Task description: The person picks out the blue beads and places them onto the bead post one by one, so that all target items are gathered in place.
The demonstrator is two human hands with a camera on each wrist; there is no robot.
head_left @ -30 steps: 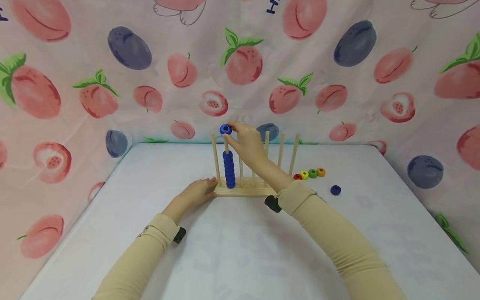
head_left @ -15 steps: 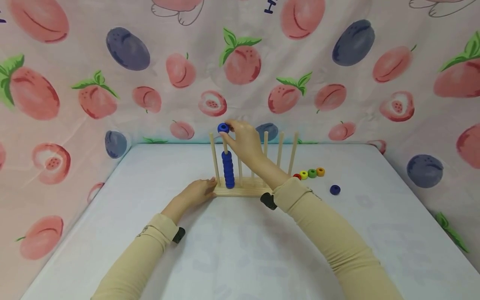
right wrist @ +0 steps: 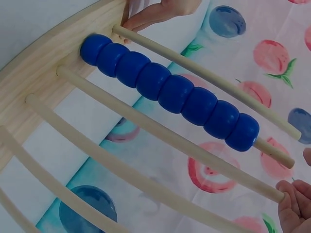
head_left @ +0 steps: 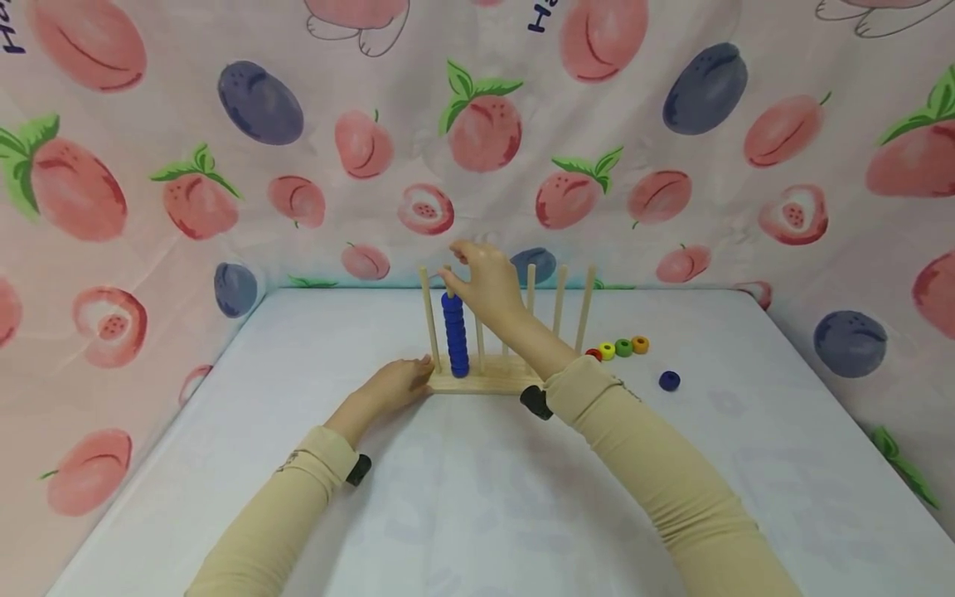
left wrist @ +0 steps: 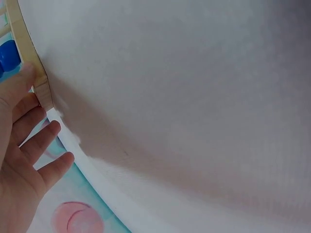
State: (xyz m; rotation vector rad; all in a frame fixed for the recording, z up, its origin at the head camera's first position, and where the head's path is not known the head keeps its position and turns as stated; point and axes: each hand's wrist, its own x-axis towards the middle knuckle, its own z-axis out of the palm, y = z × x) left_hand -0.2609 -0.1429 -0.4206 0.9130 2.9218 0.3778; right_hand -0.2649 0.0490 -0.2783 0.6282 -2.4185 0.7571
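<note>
A wooden peg rack (head_left: 485,386) stands on the table with a row of upright pegs. Blue beads (head_left: 454,336) fill most of its second peg from the left, and in the right wrist view the stacked beads (right wrist: 176,93) lie against each other, leaving the peg's tip bare. My left hand (head_left: 391,385) pinches the rack's left end; in the left wrist view its thumb lies on the wood while the outer fingers (left wrist: 56,170) spread away. Beside the peg tops is my right hand (head_left: 488,286), thumb and forefinger parted, nothing between them.
Right of the rack, a red bead (head_left: 593,355), a yellow bead (head_left: 608,351), a green bead (head_left: 623,348) and an orange bead (head_left: 640,345) lie in a line. A dark blue bead (head_left: 669,381) lies nearer. A fruit-print cloth (head_left: 477,207) hangs behind.
The blue bead pinched by my right hand above the second peg has dropped onto the stack, which is now taller. My right thumb and forefinger have parted. My left hand stays put.
</note>
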